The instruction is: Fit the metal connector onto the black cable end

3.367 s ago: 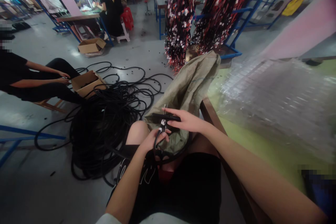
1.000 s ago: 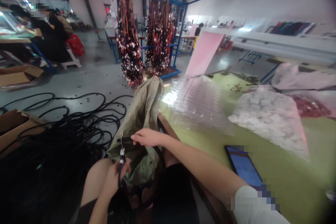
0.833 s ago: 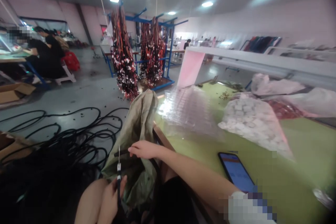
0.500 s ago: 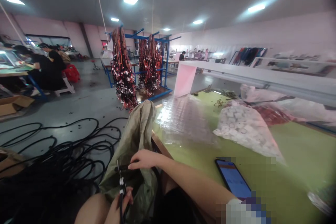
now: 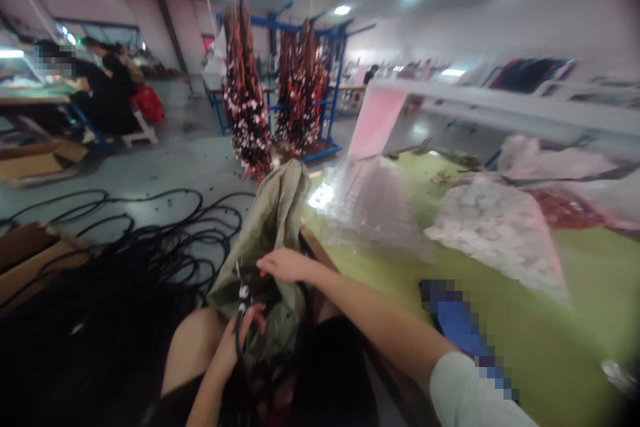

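Observation:
My left hand (image 5: 245,327), low in front of me, is closed around a pair of pliers (image 5: 243,300). The pliers have two thin prongs pointing up, white parts at the middle and dark curved handles. Just to the right of the prong tips is my right hand (image 5: 283,265), its fingers pinched together. What they hold, if anything, is blurred against the dark background. Beneath both hands an olive-green cloth sack (image 5: 280,200) drapes between my knees and the table edge, its mouth falling open and dark inside.
Black cord (image 5: 165,227) lies in loops on the floor at left, near cardboard boxes (image 5: 40,160). A green table (image 5: 380,280) at right bears a phone (image 5: 460,327), clear plastic packs (image 5: 370,207) and a bag of white pieces (image 5: 495,227). A blue rack (image 5: 335,87) holds hanging straps; co-workers sit at far left.
The view has tipped downward and swung left, so the surroundings sit higher and farther right. My hands stay close together over the sack; the dark piece by my right fingers is less distinct.

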Available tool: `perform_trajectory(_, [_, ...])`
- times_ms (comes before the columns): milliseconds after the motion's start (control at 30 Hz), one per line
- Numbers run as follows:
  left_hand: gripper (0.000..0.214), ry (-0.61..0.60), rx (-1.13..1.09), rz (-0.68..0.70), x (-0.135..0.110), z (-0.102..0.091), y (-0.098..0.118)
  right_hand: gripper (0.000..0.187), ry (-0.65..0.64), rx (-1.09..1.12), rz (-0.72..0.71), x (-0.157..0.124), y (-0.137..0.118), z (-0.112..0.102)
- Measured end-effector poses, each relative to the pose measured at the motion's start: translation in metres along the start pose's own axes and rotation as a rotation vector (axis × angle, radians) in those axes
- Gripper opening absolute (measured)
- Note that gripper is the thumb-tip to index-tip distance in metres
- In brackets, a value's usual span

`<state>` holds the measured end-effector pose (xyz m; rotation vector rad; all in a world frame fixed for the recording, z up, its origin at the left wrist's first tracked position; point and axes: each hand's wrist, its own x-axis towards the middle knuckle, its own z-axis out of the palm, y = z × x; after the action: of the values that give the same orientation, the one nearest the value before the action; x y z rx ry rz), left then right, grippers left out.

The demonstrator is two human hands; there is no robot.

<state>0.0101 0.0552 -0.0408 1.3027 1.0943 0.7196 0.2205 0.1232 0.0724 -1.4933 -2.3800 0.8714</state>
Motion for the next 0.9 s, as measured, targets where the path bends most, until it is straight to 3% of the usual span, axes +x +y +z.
perform_trajectory(167, [0.058, -0.029, 0.035, 0.022, -0.001, 0.002, 0.001, 0.052, -0.070, 0.103, 0.012, 0.003, 0.005, 0.000])
perform_trajectory(333, [0.058, -0.063, 0.028, -0.059, -0.008, 0.001, 0.007, 0.047, -0.007, 0.100, 0.081, 0.001, 0.009, 0.002])
perform_trajectory(467, [0.057, -0.083, 0.014, -0.026, -0.009, -0.004, 0.010, 0.043, 0.021, 0.148, 0.099, 0.002, 0.012, 0.006])
perform_trajectory(733, [0.055, -0.128, -0.028, 0.008, -0.008, -0.003, 0.007, 0.014, 0.129, 0.147, -0.021, 0.000, 0.011, 0.008])
perform_trajectory(900, [0.054, -0.115, 0.057, -0.030, -0.011, -0.009, 0.012, 0.013, 0.135, 0.137, 0.011, -0.001, 0.013, 0.010])
